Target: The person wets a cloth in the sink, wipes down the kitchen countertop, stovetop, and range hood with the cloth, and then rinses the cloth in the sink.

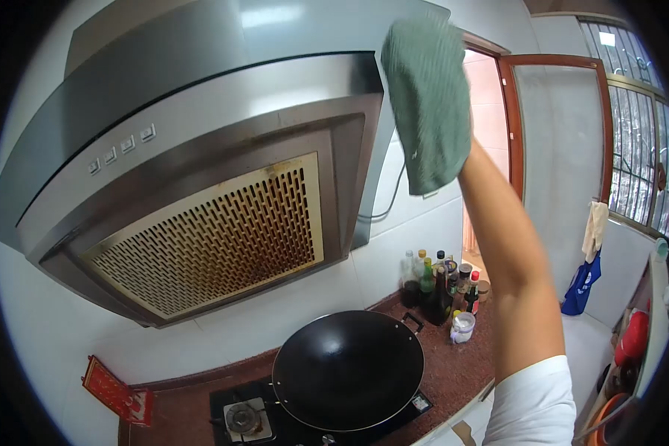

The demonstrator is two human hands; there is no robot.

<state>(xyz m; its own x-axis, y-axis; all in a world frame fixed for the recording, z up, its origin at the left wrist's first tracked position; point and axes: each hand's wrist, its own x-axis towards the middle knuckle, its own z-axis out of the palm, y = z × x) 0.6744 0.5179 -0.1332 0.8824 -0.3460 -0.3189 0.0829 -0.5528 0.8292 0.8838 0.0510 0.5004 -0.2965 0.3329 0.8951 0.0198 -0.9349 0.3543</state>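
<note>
My right hand [471,138], at the end of a raised bare arm, is mostly hidden behind a green cloth [428,104] that it holds. The cloth hangs down, slightly blurred, beside the right end of a stainless steel range hood [305,93]. Whether it touches the hood's side I cannot tell. Brown, greasy-looking stains mark the hood's slotted filter panel [223,230]. My left hand is out of view.
Below the hood, a large black wok [349,368] sits on a gas stove [244,421]. Several sauce bottles [440,293] and a white jar [462,327] stand on the red-brown counter [457,372]. A wood-framed door [561,126] stands open at right.
</note>
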